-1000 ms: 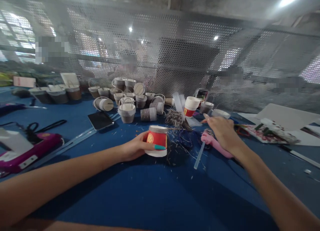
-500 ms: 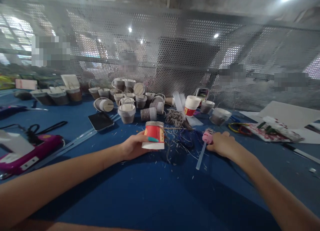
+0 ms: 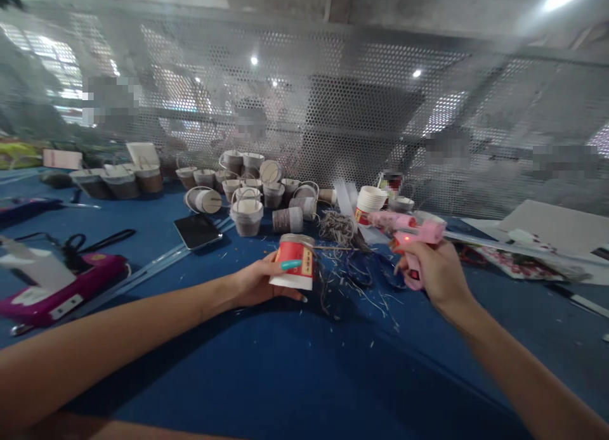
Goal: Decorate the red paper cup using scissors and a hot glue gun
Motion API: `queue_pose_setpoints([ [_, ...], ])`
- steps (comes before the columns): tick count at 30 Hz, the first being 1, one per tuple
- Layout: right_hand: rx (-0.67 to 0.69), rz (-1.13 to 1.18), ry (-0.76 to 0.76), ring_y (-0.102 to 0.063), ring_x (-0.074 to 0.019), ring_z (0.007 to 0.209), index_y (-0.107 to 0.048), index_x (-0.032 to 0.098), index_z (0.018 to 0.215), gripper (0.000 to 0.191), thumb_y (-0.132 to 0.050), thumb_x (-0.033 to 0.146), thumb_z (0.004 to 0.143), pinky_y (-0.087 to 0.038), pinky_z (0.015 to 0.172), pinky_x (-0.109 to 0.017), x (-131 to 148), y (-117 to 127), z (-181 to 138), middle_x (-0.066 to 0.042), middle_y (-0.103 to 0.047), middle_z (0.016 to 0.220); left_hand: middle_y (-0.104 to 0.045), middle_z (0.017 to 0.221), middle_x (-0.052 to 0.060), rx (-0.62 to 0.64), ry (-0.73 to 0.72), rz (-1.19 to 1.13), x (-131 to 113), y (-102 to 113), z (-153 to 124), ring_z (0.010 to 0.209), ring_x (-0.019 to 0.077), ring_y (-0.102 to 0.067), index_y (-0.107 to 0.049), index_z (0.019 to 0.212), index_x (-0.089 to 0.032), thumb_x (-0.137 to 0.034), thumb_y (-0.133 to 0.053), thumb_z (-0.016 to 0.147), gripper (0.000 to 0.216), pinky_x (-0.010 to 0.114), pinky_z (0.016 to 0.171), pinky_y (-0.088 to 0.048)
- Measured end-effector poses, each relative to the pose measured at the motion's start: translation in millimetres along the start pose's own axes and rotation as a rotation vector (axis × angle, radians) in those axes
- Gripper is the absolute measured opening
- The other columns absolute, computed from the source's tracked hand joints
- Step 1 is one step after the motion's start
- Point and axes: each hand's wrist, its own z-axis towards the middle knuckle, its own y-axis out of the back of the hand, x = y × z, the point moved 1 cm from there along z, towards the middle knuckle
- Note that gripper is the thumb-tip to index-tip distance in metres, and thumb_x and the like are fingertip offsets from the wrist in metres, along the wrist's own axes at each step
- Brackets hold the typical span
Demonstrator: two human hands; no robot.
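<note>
**Pink glue gun point(image 3: 431, 231) lifted off the worktop point(image 3: 266, 364); cup point(image 3: 304, 270) in your other grip**

On your left lie a purple power strip point(image 3: 66, 288) and, nearer the middle, a phone point(image 3: 197, 231). Your left grip point(image 3: 254, 280) is closed around the red-and-white cup, thumb across its front, over the worktop and nearer you than the tangled cord point(image 3: 337, 227). The cup has barely moved. It appears mouth-down: wide white edge below, narrower cord-wound end up. Its long axis is near vertical, the top leaning slightly right, and a strand runs off rightward.

The change is on your right: your right grip point(image 3: 435, 272), low beside the gun a moment ago, is now wrapped around its handle. The barrel lies roughly level, nozzle end pointing left, with the clear glue stick point(image 3: 499, 243) running out behind. Tool and workpiece thus seem ready together, though still apart.
</note>
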Motion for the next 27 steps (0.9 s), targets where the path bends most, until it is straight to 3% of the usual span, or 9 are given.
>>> queue_pose_setpoints([
  [3, 0.172, 0.433, -0.051, -0.039, -0.011, 0.027, -0.06, 0.017, 0.056, 0.02, -0.057, 0.036, 0.061, -0.028, 0.027, -0.023, 11, -8, -17, 0.002, -0.045, 0.033, -0.07, 0.095, 0.009, -0.044, -0.006, 0.021, -1, -6, 2, 0.084, 0.0191, -0.066, -0.06, 0.107, -0.011, -0.018, -0.078, 0.056, 0.054, 0.032, 0.077, -0.051],
  [5, 0.345, 0.518, -0.085, -0.037, -0.0111, 0.023, -0.064, 0.015, 0.059, 0.026, -0.057, 0.039, 0.063, -0.025, 0.025, -0.023, 15, -14, -27, 0.002, -0.046, 0.031, -0.07, 0.099, 0.01, -0.068, -0.012, 0.035, -2, -10, 3, 0.086, 0.0186, -0.065, -0.062, 0.107, -0.01, -0.019, -0.08, 0.053, 0.057, 0.031, 0.08, -0.05],
  [7, 0.448, 0.462, -0.118, -0.036, -0.0098, 0.022, -0.064, 0.014, 0.056, 0.03, -0.06, 0.042, 0.065, -0.023, 0.024, -0.022, 15, -18, -36, 0.001, -0.045, 0.03, -0.07, 0.099, 0.01, -0.079, -0.011, 0.05, -3, -13, 4, 0.085, 0.0178, -0.065, -0.061, 0.108, -0.009, -0.019, -0.082, 0.052, 0.061, 0.029, 0.08, -0.049],
  [13, 0.373, 0.171, -0.133, -0.035, -0.0058, 0.026, -0.053, 0.018, 0.044, 0.038, -0.066, 0.043, 0.069, -0.025, 0.028, -0.019, 7, -26, -53, 0.004, -0.04, 0.03, -0.072, 0.09, 0.008, -0.062, -0.015, 0.059, 0, -11, 4, 0.08, 0.0173, -0.066, -0.063, 0.105, -0.01, -0.02, -0.082, 0.053, 0.056, 0.029, 0.078, -0.048],
  [23, 0.519, 0.081, -0.027, -0.034, -0.007, 0.027, -0.049, 0.021, 0.047, 0.029, -0.061, 0.035, 0.069, -0.027, 0.028, -0.021, 15, -34, -53, 0.006, -0.038, 0.03, -0.072, 0.093, 0.009, -0.04, -0.005, 0.11, -1, -15, 4, 0.084, 0.0186, -0.066, -0.065, 0.104, -0.011, -0.019, -0.082, 0.054, 0.054, 0.03, 0.081, -0.047],
  [27, 0.5, 0.063, 0.04, -0.033, -0.0069, 0.03, -0.052, 0.021, 0.048, 0.026, -0.06, 0.032, 0.07, -0.028, 0.031, -0.021, 12, -35, -50, 0.006, -0.037, 0.033, -0.071, 0.094, 0.009, -0.057, -0.013, 0.137, -1, -15, 4, 0.085, 0.0193, -0.065, -0.064, 0.106, -0.012, -0.02, -0.083, 0.052, 0.058, 0.032, 0.082, -0.046],
])
